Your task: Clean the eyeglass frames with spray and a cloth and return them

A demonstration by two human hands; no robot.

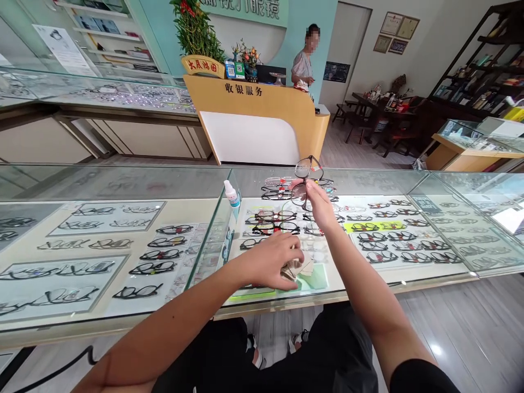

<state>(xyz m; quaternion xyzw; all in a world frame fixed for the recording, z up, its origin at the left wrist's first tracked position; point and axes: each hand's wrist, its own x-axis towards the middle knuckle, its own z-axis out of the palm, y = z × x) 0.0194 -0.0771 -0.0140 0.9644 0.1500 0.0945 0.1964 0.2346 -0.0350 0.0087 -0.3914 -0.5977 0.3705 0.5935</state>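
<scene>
Raised above the glass counter, my right hand (319,202) pinches a pair of eyeglasses (303,168) with dark rims, turned upright on its side. Lower down, my left hand (272,259) is closed around a crumpled beige cloth (302,268) close to the counter top. A light green sheet (317,278) lies under the cloth. Left of my hands stands a white spray bottle (231,194) with a blue label. Beyond my right hand, several eyeglasses (280,191) rest on the counter, partly hidden by that hand.
The glass display counter (368,185) holds rows of eyeglasses (372,237), with trays of frames (102,218) at left. Ahead stands a wooden reception desk (262,103), with a person (302,65) behind it. A dark table (380,103) with stools is at the back right.
</scene>
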